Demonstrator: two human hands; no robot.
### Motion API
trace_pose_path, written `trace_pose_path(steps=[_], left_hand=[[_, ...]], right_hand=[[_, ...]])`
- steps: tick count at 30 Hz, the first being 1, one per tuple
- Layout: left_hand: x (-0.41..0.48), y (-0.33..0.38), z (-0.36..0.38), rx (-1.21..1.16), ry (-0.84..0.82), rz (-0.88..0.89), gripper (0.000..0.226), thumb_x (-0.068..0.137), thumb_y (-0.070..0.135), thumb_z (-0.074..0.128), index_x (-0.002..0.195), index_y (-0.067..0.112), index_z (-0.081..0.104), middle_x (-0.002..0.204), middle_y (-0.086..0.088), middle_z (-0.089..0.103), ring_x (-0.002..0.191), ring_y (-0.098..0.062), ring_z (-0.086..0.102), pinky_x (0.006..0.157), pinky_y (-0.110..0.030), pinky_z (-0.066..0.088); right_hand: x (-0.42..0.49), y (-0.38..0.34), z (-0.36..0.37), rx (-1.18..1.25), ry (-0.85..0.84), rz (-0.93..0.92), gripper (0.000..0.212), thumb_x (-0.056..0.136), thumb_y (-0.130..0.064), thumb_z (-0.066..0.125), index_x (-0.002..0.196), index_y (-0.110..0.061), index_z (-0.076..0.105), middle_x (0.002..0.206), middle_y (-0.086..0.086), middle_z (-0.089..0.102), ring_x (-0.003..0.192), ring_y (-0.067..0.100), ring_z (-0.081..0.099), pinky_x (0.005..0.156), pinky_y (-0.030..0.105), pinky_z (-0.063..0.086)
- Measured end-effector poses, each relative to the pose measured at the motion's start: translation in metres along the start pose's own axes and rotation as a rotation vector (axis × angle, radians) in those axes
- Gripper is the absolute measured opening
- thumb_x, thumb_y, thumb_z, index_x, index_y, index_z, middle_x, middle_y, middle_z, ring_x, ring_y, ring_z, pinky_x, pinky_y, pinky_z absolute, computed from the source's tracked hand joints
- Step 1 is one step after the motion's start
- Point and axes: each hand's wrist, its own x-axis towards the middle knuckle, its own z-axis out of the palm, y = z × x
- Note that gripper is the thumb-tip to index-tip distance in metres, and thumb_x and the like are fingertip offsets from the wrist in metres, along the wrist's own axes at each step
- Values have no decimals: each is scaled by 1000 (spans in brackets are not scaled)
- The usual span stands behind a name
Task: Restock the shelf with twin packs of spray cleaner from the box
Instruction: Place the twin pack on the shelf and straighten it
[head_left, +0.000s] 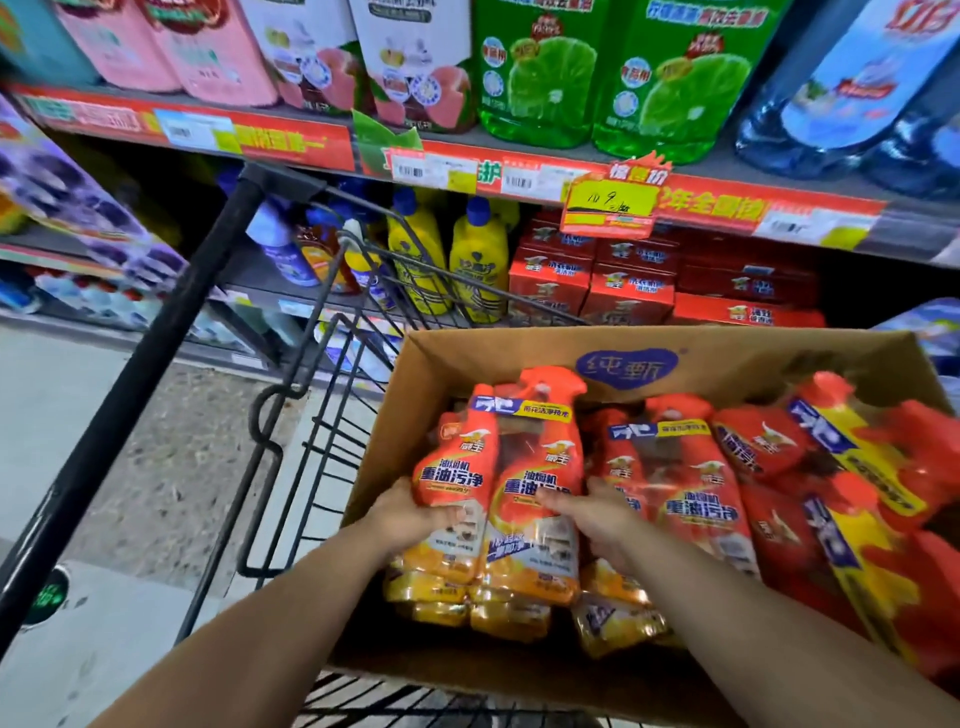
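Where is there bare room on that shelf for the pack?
Little shows. The shelf row is crowded with yellow bottles and red boxes. Only a dark gap right of the boxes looks open. Both hands hold the twin pack.

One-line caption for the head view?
Both hands, left hand and right hand, grip a twin pack in the box, shelf ahead.

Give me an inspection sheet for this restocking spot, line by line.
Surface: cardboard box sits open in a black wire cart.
Job's things: held twin pack lifted at the box's left; more twin packs lie beside it.
Clutter: nothing seen.
Grippers: left hand and right hand grip the held pack's sides.
Cables: nothing seen.
Surroundings: shelf ahead holds red cartons and yellow bottles; green bottles above.
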Motion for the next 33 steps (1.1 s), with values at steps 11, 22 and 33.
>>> trace_pose_path(steps=[11,22,33], left_hand=[[-26,9,3,-243,-97,3,49,66,17,85,105,9,57,89,-6,68,74,-16,65,56,-25,49],[-69,49,-28,-142,70,323,92,39,43,91,112,11,46,113,-8,63,100,-26,63,88,-42,53],[-136,104,-33,-89,90,772,51,64,20,87,99,12,50,101,-1,62,89,-18,59,79,-29,47]], right_hand=[[-19,-6,-2,6,55,-81,59,82,-24,73,131,-6,44,121,14,61,101,29,62,87,42,51],[-84,-39,-18,152,160,-348,37,80,-15,75,111,-9,55,107,14,69,95,32,68,84,45,56],[-177,-48,-49,272,384,-659,33,80,-7,73,108,-5,58,100,11,70,79,21,67,74,31,56]])
